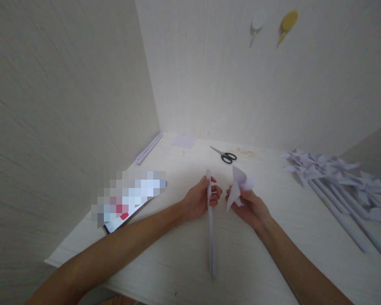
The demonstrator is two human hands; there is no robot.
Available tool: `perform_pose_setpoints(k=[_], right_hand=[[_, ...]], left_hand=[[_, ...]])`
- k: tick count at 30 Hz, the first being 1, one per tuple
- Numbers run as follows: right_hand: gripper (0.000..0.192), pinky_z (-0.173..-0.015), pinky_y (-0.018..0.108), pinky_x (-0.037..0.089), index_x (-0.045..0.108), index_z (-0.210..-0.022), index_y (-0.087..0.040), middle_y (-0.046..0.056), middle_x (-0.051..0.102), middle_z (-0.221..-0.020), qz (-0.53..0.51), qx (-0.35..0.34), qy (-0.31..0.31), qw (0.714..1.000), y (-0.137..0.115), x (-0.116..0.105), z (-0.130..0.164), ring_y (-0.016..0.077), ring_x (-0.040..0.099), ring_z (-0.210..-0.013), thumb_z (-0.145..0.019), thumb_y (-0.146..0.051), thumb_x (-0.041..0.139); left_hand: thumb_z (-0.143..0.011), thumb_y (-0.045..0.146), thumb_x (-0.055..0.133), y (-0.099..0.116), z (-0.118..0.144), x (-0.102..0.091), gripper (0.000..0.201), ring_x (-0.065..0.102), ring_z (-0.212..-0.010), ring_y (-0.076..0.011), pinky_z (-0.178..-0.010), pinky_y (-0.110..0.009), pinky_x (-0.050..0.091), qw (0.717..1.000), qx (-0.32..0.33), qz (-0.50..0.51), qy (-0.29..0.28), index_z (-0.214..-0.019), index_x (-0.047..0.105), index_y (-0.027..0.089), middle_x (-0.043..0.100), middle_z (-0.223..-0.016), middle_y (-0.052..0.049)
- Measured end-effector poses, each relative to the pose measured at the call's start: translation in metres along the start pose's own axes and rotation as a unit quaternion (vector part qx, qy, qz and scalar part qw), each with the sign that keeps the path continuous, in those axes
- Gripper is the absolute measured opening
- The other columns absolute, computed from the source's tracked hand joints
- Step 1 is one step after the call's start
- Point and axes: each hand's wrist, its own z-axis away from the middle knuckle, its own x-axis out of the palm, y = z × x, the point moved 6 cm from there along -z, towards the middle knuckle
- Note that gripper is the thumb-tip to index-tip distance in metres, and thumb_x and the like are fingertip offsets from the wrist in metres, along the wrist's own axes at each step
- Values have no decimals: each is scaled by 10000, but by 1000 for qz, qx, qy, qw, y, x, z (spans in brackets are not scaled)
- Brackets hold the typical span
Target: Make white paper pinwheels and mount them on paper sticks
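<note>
My left hand (199,199) grips a long rolled white paper stick (211,231) near its upper end; the stick runs down toward the table's near edge. My right hand (250,207) holds a folded white paper pinwheel head (239,185) just to the right of the stick's top. The two hands are a few centimetres apart above the middle of the white table (266,250).
Black-handled scissors (225,155) lie behind the hands. A pile of finished paper pinwheels (336,178) fills the right side. A small paper square (184,141) and rolled sticks (149,148) lie at the back left corner. A phone-like flat item (127,209) sits left. Walls enclose back and left.
</note>
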Motion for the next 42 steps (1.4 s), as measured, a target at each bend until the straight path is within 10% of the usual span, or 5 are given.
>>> perform_pose_setpoints(k=[30,42], right_hand=[[193,-619,237,442,608,-602,-217,-49,645,-591,15,-13,6,1000,-3,2,2,113,565,-602,-457,-229,735],[202,-591,237,450,628,-590,-200,-35,646,-578,17,-12,2,1000,-2,0,1,118,559,-567,-431,-238,746]], left_hand=[[-742,344,485,1,3,3,183,474,-505,-71,-400,-183,444,993,26,-113,-10,-761,406,180,524,-691,-1],[-727,328,510,2,6,7,200,409,-458,-38,-325,-108,283,992,17,-122,0,-745,369,187,497,-688,16]])
